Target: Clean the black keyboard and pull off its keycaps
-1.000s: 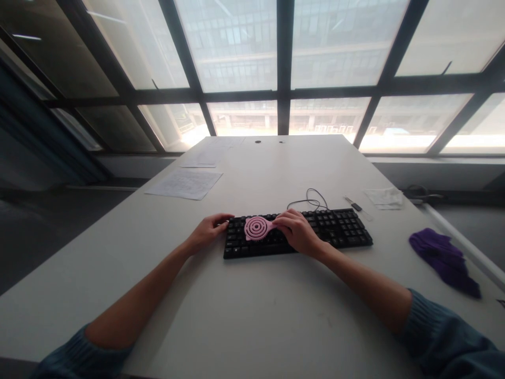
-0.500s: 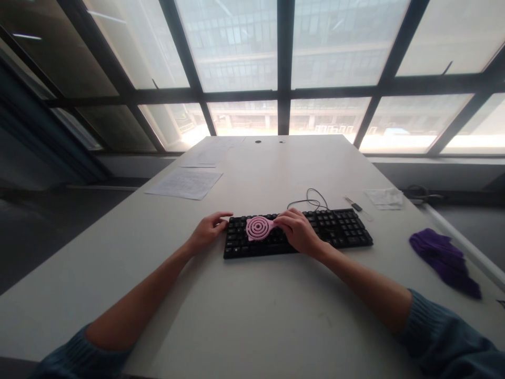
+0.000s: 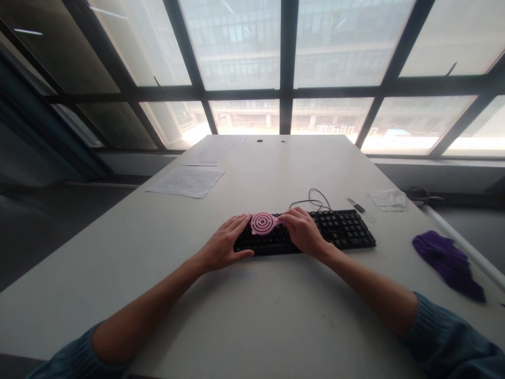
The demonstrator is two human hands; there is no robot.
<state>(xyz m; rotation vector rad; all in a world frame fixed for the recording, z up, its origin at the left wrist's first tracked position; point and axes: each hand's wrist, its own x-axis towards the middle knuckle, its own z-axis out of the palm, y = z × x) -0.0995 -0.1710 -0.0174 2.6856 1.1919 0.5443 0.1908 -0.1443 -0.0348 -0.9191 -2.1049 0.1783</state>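
A black keyboard (image 3: 347,226) lies on the white table. My right hand (image 3: 305,232) pinches the handle of a pink hairbrush (image 3: 262,224) with a spiral-patterned, slotted head. The brush head rests over the left half of the keys, its bristles facing down. My left hand (image 3: 223,243) lies across the keyboard's left end, fingers stretched out flat towards the back edge beside the brush head. Its thumb is spread apart along the front edge.
Behind the keyboard a thin black cable (image 3: 311,200) loops. To the right are a small dark-handled tool (image 3: 358,207), a crumpled white tissue (image 3: 389,200) and a purple cloth (image 3: 447,266). Printed papers (image 3: 187,181) lie at the back left of the white table (image 3: 252,326).
My left hand has moved right from the keyboard's left edge onto its left end, spreading its fingers. The hairbrush sits slightly further right and back in view, still in my right hand.
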